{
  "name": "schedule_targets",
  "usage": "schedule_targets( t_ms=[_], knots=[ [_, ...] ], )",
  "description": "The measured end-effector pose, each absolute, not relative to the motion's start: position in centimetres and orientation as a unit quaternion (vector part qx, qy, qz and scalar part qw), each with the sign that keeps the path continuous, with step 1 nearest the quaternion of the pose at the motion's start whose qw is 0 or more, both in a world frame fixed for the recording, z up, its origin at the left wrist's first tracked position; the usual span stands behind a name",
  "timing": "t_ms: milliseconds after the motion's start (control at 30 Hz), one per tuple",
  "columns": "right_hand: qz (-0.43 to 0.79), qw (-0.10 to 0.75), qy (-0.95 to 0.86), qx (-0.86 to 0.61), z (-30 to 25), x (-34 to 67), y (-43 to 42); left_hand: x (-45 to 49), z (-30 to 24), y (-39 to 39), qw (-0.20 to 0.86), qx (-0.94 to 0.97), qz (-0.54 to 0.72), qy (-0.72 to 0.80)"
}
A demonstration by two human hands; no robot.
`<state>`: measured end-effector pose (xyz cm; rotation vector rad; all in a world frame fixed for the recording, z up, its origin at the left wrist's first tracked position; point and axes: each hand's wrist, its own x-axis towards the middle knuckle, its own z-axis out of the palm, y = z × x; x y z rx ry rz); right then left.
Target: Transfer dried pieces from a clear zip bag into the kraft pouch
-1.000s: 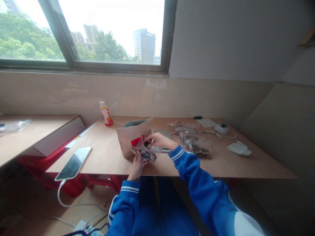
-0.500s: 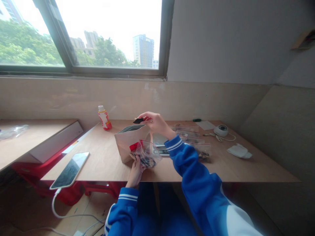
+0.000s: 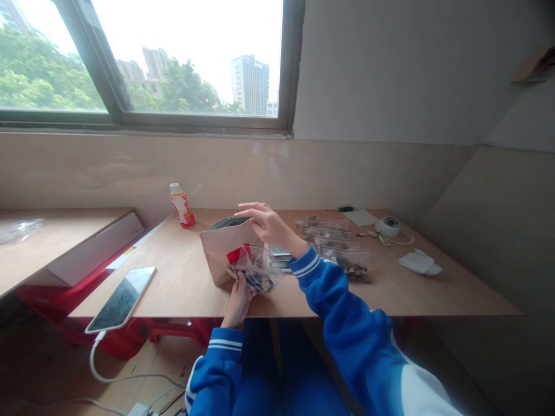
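A tan stand-up pouch (image 3: 217, 254) with a red label stands on the table, its top gaping. My right hand (image 3: 271, 228) is over the pouch's mouth at its right side, fingers stretched out and apart, with nothing seen in them. Low in front of the pouch, my left hand (image 3: 239, 300) grips a clear zip bag (image 3: 262, 274) holding dark and tan pieces; those pieces are too small to name. Behind my right wrist, a scale (image 3: 280, 259) is partly hidden. What lies inside the pouch does not show.
Several filled zip bags (image 3: 351, 260) lie right of my right forearm. Farther right are a white dome camera (image 3: 388, 226) and a crumpled white cloth (image 3: 420, 263). At left are a red-and-white bottle (image 3: 182, 205) and a phone (image 3: 121, 300) on a cable, over the table's edge.
The dark piece that was in my right hand's fingers is out of sight, and the fingers have spread open over the pouch. My left hand still grips the zip bag.
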<state>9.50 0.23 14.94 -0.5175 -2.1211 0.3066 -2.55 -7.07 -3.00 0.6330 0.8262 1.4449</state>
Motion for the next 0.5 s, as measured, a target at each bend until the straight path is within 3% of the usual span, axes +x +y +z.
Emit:
schedule_targets(
  t_ms=[100, 233, 300, 367, 500],
  knots=[
    [0.197, 0.435, -0.832, -0.281, 14.7, 10.8, -1.0, -2.5, -2.8, -7.1, 0.635, 0.265, 0.636, 0.350],
    [0.284, 0.204, -0.866, -0.358, 12.5, 12.3, -1.4, -2.6, -2.7, -7.1, 0.654, 0.270, 0.632, 0.317],
    [0.294, 0.127, -0.879, -0.354, 10.9, 12.2, -1.4, -2.7, -2.7, -6.9, 0.670, 0.263, 0.630, 0.291],
    [0.297, 0.108, -0.888, -0.335, 9.4, 11.6, -1.6, -2.8, -2.8, -6.7, 0.681, 0.241, 0.636, 0.272],
    [0.248, 0.172, -0.916, -0.264, 7.0, 9.9, -1.8, -3.0, -3.1, -6.6, 0.686, 0.223, 0.636, 0.275]
  ],
)
